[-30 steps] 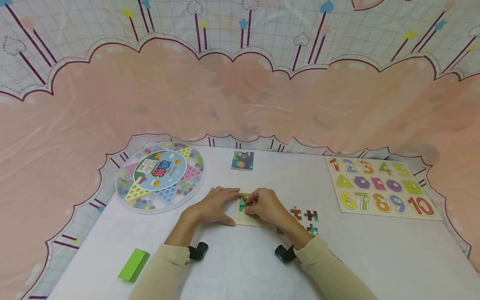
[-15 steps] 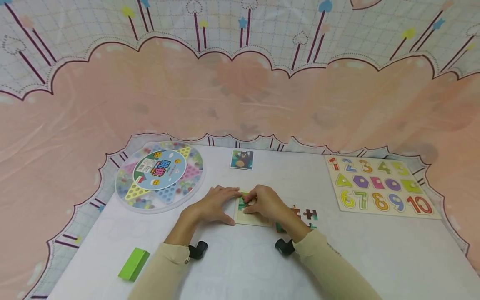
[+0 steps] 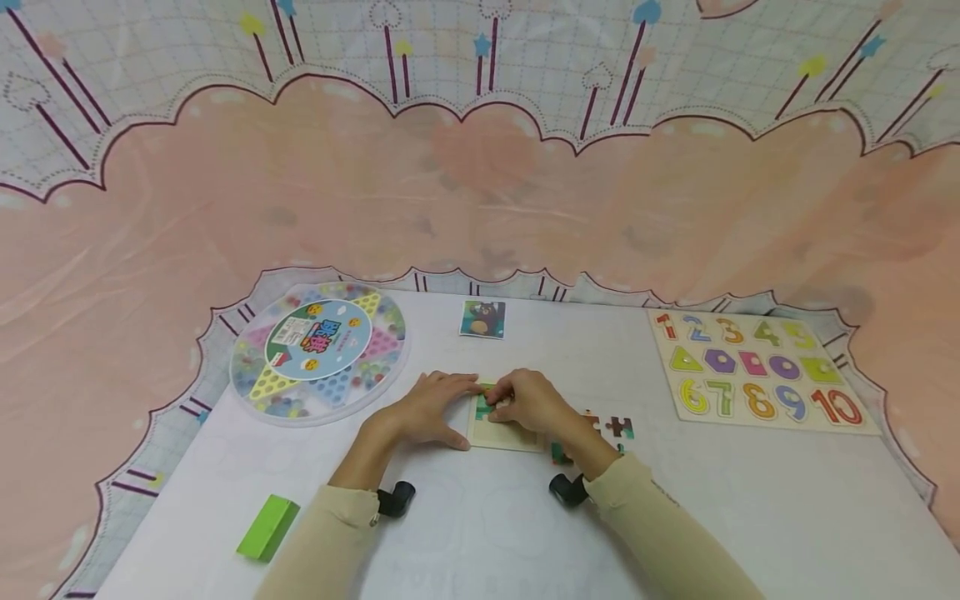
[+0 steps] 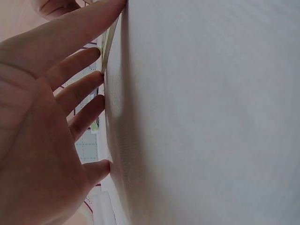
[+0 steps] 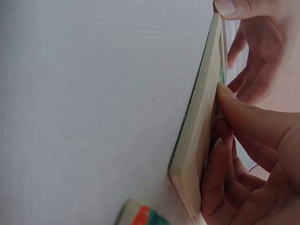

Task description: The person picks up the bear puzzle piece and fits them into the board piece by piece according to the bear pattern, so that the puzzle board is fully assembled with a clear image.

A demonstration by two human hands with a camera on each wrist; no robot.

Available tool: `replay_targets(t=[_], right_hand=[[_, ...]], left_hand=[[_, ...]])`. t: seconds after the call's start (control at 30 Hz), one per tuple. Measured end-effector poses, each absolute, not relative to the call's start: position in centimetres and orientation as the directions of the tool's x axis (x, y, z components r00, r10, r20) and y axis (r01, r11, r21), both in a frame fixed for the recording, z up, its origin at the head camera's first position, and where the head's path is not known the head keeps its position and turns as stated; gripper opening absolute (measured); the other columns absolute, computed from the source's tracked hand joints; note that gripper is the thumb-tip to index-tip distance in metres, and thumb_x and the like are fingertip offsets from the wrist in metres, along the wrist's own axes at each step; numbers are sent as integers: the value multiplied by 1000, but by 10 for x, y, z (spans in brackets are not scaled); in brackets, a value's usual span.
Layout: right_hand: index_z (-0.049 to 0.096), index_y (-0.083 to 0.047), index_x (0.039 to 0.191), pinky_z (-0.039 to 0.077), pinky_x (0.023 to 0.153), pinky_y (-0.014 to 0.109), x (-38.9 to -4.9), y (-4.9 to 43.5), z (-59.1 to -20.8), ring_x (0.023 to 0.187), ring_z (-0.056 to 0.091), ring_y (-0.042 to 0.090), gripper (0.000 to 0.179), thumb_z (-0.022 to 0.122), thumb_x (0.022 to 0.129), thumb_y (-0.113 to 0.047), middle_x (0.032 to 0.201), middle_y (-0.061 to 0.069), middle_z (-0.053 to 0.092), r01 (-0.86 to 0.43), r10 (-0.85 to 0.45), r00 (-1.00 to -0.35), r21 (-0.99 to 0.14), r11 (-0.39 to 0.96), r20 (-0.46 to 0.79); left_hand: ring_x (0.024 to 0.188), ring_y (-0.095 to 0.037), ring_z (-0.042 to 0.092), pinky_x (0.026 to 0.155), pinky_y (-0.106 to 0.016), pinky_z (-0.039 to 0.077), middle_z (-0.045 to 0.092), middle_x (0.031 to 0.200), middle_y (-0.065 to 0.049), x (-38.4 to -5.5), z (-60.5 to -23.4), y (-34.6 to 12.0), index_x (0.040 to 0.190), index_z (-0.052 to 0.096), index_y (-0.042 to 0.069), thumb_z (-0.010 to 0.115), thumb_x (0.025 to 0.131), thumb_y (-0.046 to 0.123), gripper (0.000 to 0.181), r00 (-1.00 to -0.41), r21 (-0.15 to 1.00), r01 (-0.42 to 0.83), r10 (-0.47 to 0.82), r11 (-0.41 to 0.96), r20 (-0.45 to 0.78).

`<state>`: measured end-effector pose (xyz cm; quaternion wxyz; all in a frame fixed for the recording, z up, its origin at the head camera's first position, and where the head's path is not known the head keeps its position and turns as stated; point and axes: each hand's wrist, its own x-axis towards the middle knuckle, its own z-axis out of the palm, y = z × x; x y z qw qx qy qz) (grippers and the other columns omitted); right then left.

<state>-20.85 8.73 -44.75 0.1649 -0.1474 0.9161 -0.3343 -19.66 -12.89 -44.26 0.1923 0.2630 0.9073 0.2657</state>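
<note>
Block [image 3: 267,528], bright green and rectangular, lies nearest; then brown-and-green jigsaw pieces [image 3: 618,427] beside a square pale-wood puzzle tray [image 3: 495,437]. Left hand [image 3: 429,408], fingers spread, touches the tray's left edge; right hand [image 3: 534,407] curls over it, whether gripping a piece I cannot tell. Square bear-picture card [image 3: 482,319] farther back.

Puzzle board [image 3: 498,436] — pale cream.

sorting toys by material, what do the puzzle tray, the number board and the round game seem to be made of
Puzzle tray: probably wood or fibreboard, matte; its thick edge is bare tan.
Number board: likely wood too, pale and matte, grain unclear.
Round game: probably clear plastic, as coloured balls show through.
</note>
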Motion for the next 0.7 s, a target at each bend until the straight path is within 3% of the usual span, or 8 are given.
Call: replay_targets(t=[0.33, 0.7], right_hand=[[79, -16, 92, 45, 78, 26, -208, 87, -445, 86, 54, 13, 10, 84, 83, -16, 95, -2, 72, -155, -388, -897, -671, 725, -213], [81, -17, 100, 49, 70, 23, -214, 106, -435, 85, 59, 12, 13, 77, 91, -26, 106, -1, 77, -148, -464, -855, -751, 644, -230]], left_hand=[[147, -36, 35, 124, -73, 7, 38, 166, -9, -197, -442, -130, 150, 51, 16, 88, 78, 29, 83, -786, 595, 367, 580, 715, -213], [146, -37, 36, 123, -73, 10, 38, 165, -9, -197, -443, -129, 149, 52, 16, 88, 77, 31, 82, -788, 571, 384, 580, 725, -207]])
